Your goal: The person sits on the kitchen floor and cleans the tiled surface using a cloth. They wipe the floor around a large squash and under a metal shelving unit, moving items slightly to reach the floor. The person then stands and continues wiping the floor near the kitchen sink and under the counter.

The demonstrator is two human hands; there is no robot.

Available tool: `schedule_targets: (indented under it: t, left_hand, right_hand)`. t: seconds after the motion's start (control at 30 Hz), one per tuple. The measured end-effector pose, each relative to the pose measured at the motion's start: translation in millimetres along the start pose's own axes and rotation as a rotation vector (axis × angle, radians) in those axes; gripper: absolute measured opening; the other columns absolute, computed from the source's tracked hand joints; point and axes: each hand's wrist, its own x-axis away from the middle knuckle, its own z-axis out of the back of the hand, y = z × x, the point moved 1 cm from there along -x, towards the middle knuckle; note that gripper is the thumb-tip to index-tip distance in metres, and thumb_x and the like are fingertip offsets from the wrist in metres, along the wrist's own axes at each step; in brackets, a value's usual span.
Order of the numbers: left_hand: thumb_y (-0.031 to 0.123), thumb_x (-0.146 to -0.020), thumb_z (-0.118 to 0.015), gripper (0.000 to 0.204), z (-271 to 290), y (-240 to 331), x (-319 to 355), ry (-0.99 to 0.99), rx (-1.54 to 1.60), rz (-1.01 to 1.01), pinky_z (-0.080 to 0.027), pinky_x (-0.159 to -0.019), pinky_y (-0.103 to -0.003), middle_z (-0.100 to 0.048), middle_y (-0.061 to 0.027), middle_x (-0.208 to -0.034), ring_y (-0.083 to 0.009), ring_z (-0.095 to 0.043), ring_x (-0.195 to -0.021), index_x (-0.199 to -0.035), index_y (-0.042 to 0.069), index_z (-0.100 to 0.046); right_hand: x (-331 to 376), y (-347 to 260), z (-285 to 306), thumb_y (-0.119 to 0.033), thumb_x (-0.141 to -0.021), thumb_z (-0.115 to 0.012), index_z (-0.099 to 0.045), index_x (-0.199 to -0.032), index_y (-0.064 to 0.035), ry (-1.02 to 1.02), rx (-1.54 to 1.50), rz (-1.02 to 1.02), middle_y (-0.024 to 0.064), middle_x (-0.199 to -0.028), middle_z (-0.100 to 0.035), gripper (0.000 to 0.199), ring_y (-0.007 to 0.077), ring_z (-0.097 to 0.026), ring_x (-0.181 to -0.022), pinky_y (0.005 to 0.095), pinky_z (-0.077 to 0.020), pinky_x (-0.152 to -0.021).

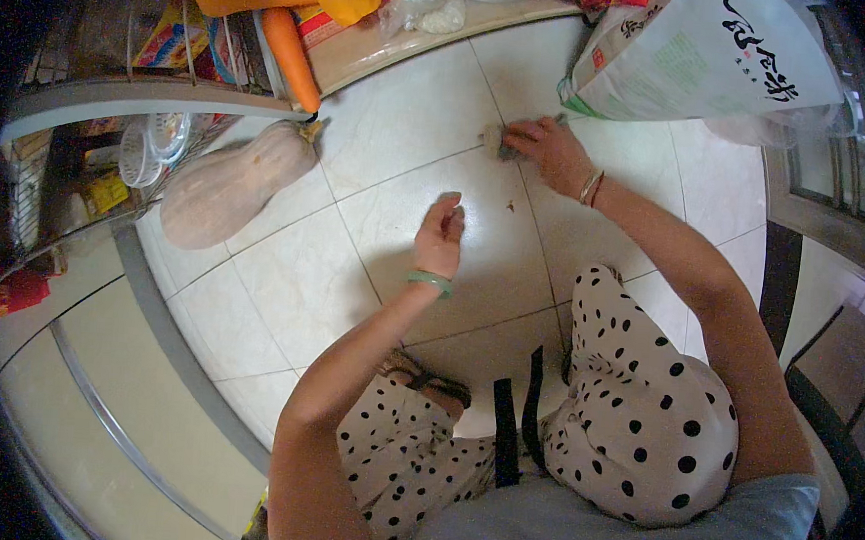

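On the tiled floor ahead, my right hand (555,157) reaches out low with its fingers closed on a small grey-white piece (494,139). It looks like a crumpled rag, but its kind is not clear. My left hand (441,233) hovers above the tiles nearer to me, a green bangle on its wrist. Its fingers are loosely curled and nothing shows in them. Between the two hands a small brown speck (512,207) lies on the floor (389,163).
A large white printed sack (702,69) stands just beyond my right hand. To the left, a big pale squash (234,191) lies by a wire rack (155,105). A carrot (291,58) leans at the low ledge (406,60). Cabinet drawers (138,391) line the left side.
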Motion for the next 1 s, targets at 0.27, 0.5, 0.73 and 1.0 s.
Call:
schedule_targets:
  t: [0.27,0.5,0.73,1.0]
  left_hand:
    - [0.008,-0.091,-0.054,0.027,-47,-26,24,-0.062,0.257,0.109,-0.047,-0.062,-0.025,-0.058,-0.0031,-0.088,-0.0125,-0.054,-0.074,-0.118,0.010,-0.052]
    - [0.012,-0.091,-0.056,0.025,-73,-18,68,-0.174,0.360,0.665,-0.050,-0.056,-0.031,-0.060,-0.0084,-0.089,-0.0178,-0.058,-0.069,-0.115,0.005,-0.052]
    - [0.022,-0.094,-0.052,0.028,-101,1,70,-0.226,0.511,0.882,-0.053,-0.064,-0.033,-0.061,-0.0106,-0.098,-0.0203,-0.063,-0.081,-0.116,0.006,-0.045]
    - [0.020,-0.094,-0.053,0.022,-74,47,51,-0.054,0.597,0.601,-0.054,-0.062,-0.035,-0.057,-0.0121,-0.097,-0.0231,-0.064,-0.077,-0.106,0.005,-0.043]
  right_hand:
    - [60,-41,-11,-0.003,-0.073,-0.059,-0.059,-0.119,-0.0141,0.147,-0.333,-0.321,0.0085,-0.123,-0.054,0.047,0.0325,-0.049,-0.112,0.0401,-0.0396,-0.098]
    - [144,-17,13,-0.001,-0.069,-0.064,-0.052,-0.122,-0.0024,0.321,-0.469,-0.792,0.0186,-0.115,-0.051,0.054,0.0353,-0.051,-0.106,0.0389,-0.0442,-0.093]
    - [106,-60,-53,-0.008,-0.070,-0.069,-0.043,-0.129,-0.0017,0.165,-0.363,-0.704,0.0248,-0.126,-0.038,0.065,0.0421,-0.046,-0.110,0.0424,-0.0429,-0.094]
    - [101,-94,-6,-0.015,-0.080,-0.068,-0.049,-0.119,-0.0028,0.321,-1.421,-1.122,0.0155,-0.107,-0.059,0.045,0.0233,-0.058,-0.097,0.0358,-0.0496,-0.082]
